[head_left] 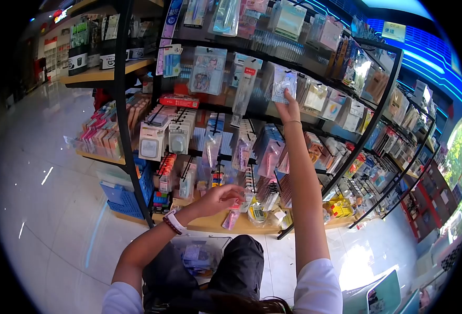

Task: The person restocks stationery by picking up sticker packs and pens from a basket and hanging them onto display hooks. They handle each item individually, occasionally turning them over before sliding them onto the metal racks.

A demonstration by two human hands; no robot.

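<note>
My right hand reaches up to a clear packet that hangs on the wire display rack, with the fingers closed on its lower edge. My left hand, a watch on the wrist, is low in front of the rack's bottom shelf. Its fingers curl around a small pink item, hard to make out. Hanging packets of small goods surround both hands.
A wooden bottom shelf holds loose packets and a tape roll. A shopping basket with packets sits by my knees. A second shelf unit with blue crates stands at the left, with shiny open floor beyond it. More racks run off to the right.
</note>
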